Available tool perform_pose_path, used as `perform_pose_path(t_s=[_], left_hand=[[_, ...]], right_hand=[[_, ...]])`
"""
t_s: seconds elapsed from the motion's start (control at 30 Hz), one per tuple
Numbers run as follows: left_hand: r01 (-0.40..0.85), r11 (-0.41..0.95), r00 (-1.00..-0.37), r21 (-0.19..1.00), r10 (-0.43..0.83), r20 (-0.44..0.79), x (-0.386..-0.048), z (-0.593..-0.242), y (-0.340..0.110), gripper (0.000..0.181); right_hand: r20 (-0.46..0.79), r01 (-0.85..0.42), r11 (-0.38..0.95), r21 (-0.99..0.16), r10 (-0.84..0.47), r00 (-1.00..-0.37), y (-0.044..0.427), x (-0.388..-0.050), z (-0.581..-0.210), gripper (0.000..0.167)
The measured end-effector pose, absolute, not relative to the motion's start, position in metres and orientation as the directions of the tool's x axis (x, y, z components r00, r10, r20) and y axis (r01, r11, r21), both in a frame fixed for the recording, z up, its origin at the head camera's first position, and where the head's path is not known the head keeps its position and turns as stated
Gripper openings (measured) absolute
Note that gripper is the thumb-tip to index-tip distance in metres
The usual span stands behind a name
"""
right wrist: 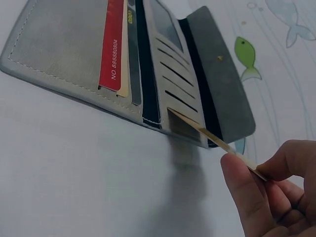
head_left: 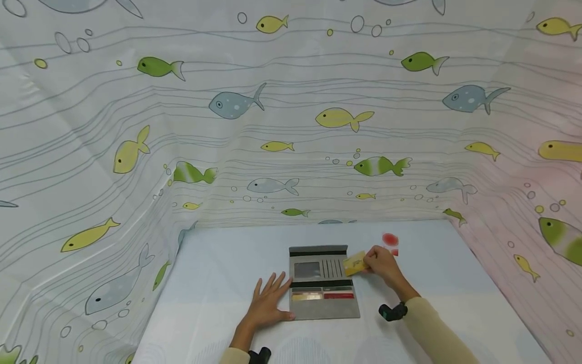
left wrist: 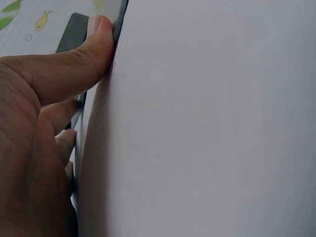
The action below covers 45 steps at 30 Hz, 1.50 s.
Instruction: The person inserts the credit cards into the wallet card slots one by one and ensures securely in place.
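Observation:
A grey wallet (head_left: 325,309) lies unfolded flat on the table, with a clear window (head_left: 307,270) and a row of slots in its middle panel. My left hand (head_left: 267,305) rests along its left edge, fingers spread, thumb (left wrist: 101,42) pressing the lower border. Between thumb and fingers my right hand (head_left: 384,264) pinches a yellow card (head_left: 354,264). In the right wrist view the tip of this card (right wrist: 219,142) meets the wallet's slotted panel at the last slot; whether it is inside cannot be told. A red card (right wrist: 111,54) and other cards sit in the lower pockets.
A white table (head_left: 218,268) carries the wallet. Fish-patterned sheeting (head_left: 291,126) hangs behind and at both sides. Beyond my right hand lies a partly hidden item with red markings (head_left: 390,239). Each wrist wears a small black device (head_left: 393,312).

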<state>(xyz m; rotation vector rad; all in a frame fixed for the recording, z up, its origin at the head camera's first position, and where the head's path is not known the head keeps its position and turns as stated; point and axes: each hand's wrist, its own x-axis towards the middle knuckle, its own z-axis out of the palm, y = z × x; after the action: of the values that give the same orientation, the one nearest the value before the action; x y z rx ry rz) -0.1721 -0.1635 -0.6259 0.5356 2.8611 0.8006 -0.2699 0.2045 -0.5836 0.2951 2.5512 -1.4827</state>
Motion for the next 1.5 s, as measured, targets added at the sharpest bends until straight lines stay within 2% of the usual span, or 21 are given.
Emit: perform_pose_path(t_s=[0.37, 0.57, 1.07, 1.33, 1.5], left_hand=[[0.307, 0.804, -0.931, 0.509, 0.366, -0.016, -0.173, -0.626, -0.163, 0.102], [0.307, 0.804, -0.931, 0.509, 0.365, -0.015, -0.174, -0.628, -0.163, 0.102], [0.301, 0.805, -0.931, 0.512, 0.363, -0.024, -0.174, -0.625, -0.163, 0.101], [0.307, 0.805, -0.929, 0.508, 0.369, -0.023, -0.175, -0.626, -0.162, 0.1], [0.299, 0.806, -0.929, 0.511, 0.367, -0.035, -0.173, -0.626, -0.164, 0.101]], right_hand=[[-0.302, 0.306, 0.354, -0.884, 0.069, -0.951, 0.213, -0.271, -0.603, 0.013], [-0.315, 0.321, 0.33, -0.888, 0.074, -0.946, 0.212, -0.27, -0.606, 0.014], [-0.311, 0.312, 0.368, -0.876, 0.065, -0.948, 0.207, -0.267, -0.607, 0.015], [-0.315, 0.309, 0.392, -0.867, 0.049, -0.948, 0.186, -0.267, -0.613, 0.013], [-0.284, 0.28, 0.452, -0.847, 0.062, -0.957, 0.173, -0.265, -0.613, 0.013]])
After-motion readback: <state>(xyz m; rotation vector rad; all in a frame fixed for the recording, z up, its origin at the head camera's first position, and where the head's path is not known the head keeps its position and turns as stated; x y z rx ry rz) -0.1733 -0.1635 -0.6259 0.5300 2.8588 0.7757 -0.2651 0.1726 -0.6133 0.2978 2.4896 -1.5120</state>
